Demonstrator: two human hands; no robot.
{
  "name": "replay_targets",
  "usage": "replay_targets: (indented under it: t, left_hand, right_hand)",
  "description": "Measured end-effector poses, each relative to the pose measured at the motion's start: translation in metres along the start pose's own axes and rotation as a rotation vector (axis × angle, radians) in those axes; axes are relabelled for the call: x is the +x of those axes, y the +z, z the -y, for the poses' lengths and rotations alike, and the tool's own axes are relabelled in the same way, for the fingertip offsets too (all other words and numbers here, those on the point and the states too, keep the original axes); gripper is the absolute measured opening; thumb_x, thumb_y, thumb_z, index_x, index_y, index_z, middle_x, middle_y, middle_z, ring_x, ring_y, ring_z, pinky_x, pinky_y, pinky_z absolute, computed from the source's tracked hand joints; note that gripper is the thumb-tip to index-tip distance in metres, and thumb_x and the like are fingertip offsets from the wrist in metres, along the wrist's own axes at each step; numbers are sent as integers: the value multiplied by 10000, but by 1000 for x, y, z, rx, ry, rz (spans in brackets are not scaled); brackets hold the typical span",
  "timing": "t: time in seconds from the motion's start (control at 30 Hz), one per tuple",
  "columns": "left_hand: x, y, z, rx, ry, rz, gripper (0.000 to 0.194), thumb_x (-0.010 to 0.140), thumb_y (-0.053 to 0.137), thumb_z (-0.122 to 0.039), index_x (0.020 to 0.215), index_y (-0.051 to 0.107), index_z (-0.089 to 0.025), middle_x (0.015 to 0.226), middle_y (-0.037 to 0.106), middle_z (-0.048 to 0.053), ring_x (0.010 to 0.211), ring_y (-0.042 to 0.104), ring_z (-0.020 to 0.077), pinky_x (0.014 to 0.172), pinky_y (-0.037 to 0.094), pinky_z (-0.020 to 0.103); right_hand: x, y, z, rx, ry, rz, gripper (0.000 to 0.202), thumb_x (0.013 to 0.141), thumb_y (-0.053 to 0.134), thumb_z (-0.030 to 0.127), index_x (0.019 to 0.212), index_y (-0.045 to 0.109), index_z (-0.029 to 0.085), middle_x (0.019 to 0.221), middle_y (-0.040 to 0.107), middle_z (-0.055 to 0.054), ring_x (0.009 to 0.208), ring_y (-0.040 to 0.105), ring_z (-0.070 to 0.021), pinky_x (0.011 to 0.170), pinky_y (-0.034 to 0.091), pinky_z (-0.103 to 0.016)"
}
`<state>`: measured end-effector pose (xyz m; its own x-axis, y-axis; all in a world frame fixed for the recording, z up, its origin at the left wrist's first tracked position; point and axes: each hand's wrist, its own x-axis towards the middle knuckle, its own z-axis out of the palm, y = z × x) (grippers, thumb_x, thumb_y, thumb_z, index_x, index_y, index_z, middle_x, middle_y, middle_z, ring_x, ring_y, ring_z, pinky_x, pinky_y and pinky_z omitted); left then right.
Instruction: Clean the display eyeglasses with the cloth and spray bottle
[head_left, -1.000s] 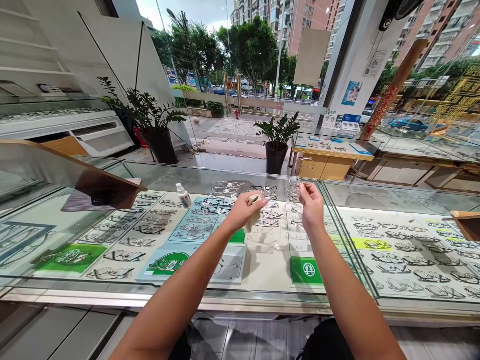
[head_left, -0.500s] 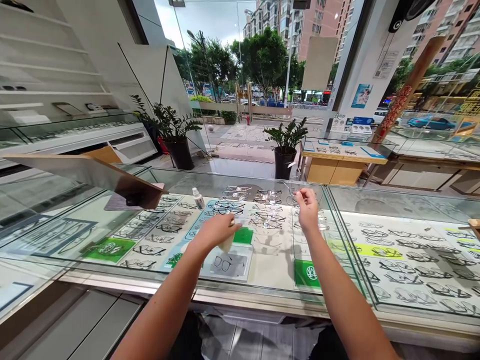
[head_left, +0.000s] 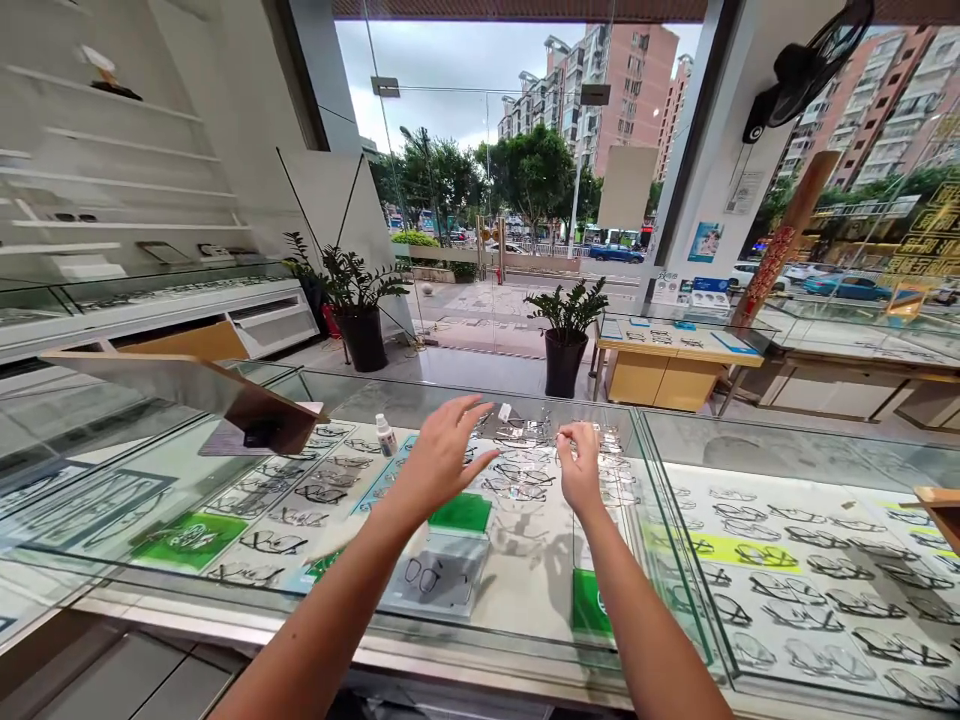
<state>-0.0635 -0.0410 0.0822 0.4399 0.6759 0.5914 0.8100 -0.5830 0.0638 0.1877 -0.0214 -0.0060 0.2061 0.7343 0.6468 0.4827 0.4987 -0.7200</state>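
Note:
My right hand (head_left: 580, 465) is closed in a pinch on a thin-framed pair of eyeglasses (head_left: 519, 428), held up over the glass counter. A small white tag (head_left: 505, 411) hangs at the frame. My left hand (head_left: 442, 455) is open beside the glasses, thumb and fingers apart; the gap between them looks empty. Under my left forearm a pale cream cloth-like patch (head_left: 334, 540) shows in part. Inside the showcase below lie rows of eyeglasses (head_left: 517, 484) and a green card (head_left: 461, 513). A small white spray bottle (head_left: 385, 437) stands left of my left hand.
A tilted, wood-edged mirror or board (head_left: 195, 390) stands on the counter at left. Showcase panes meet at a glass edge (head_left: 660, 480) on the right, with more frames beyond. A grey display block (head_left: 431, 575) bears one pair of glasses. Potted plants (head_left: 566, 345) stand past the counter.
The view has tilted up. My left hand has opened and moved up toward the glasses; the pale cloth it held is no longer in it. My right hand keeps its pinch on the glasses, now nearer my left.

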Motion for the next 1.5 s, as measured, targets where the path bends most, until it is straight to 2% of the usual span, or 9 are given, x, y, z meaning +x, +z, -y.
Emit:
replay_targets:
  t: [0.1, 0.23, 0.57, 0.73, 0.9, 1.07, 1.13, 1.27, 1.5]
  left_hand:
    - [31, -1, -21, -56, 200, -31, 782, 937, 717, -526, 1589, 402, -229, 1624, 489, 153, 1516, 421, 348, 1257, 342, 521]
    - [47, 9, -32, -104, 247, 11, 793, 895, 783, -503, 1564, 445, -245, 1506, 608, 137, 1403, 538, 340, 1170, 427, 509]
    - [29, 33, -25, -143, 172, 40, 512, 938, 742, -481, 1354, 625, -207, 1228, 746, 125, 1121, 698, 296, 926, 553, 430]
    - [24, 24, -22, -202, 121, 1, 530, 903, 755, -558, 1300, 663, -218, 1187, 766, 105, 1078, 728, 284, 886, 577, 399]
    - [41, -3, -21, -331, 137, -104, 494, 908, 765, -534, 1291, 690, -231, 1134, 780, 95, 959, 745, 235, 818, 608, 363]
    - [69, -35, -32, -539, 147, -191, 462, 892, 804, -432, 1299, 685, -248, 1123, 778, 65, 992, 741, 205, 833, 641, 347]
    - [77, -42, -35, -608, 122, -261, 469, 883, 815, -408, 1305, 684, -252, 1145, 773, 64, 1024, 740, 200, 860, 654, 350]
    - [84, -43, -36, -656, 52, -389, 500, 858, 841, -380, 1314, 679, -258, 1171, 768, 60, 1035, 745, 190, 905, 665, 357]
    - [90, -32, -31, -656, -34, -439, 496, 862, 837, -379, 1314, 675, -253, 1157, 765, 65, 1043, 746, 199, 905, 666, 366]
  right_hand:
    - [0, -3, 1, -85, -24, 32, 231, 1044, 449, 356, 989, 646, 249, 1055, 596, -50, 1035, 531, -257, 957, 372, -428]
    - [2, -11, 4, -208, -64, 87, 228, 1048, 446, 335, 1029, 660, 261, 1093, 594, -65, 1065, 520, -278, 940, 356, -444]
    - [3, -29, 23, -308, -109, 216, 210, 1034, 467, 284, 1012, 674, 257, 1108, 589, -70, 1067, 508, -270, 925, 326, -447]
    - [14, -39, 47, -348, -154, 311, 192, 1018, 482, 256, 987, 670, 246, 1118, 590, -74, 1071, 503, -268, 927, 320, -452]
    - [51, -63, 97, -437, -274, 378, 139, 990, 529, 216, 929, 653, 228, 1117, 594, -75, 1077, 509, -265, 907, 325, -441]
    - [79, -89, 144, -480, -364, 294, 173, 1016, 542, 308, 944, 689, 253, 1154, 614, -76, 1122, 532, -293, 947, 354, -487]
    - [82, -97, 150, -420, -363, 185, 175, 1017, 571, 390, 1094, 696, 296, 1210, 620, -77, 1182, 546, -308, 995, 384, -518]
    - [81, -101, 142, -257, -319, 11, 515, 937, 696, 498, 1401, 564, 319, 1346, 620, -96, 1264, 578, -321, 1069, 461, -545]
    - [92, -85, 117, -195, -214, 58, 643, 880, 771, 545, 1431, 563, 287, 1319, 688, -117, 1206, 667, -315, 1021, 549, -543]
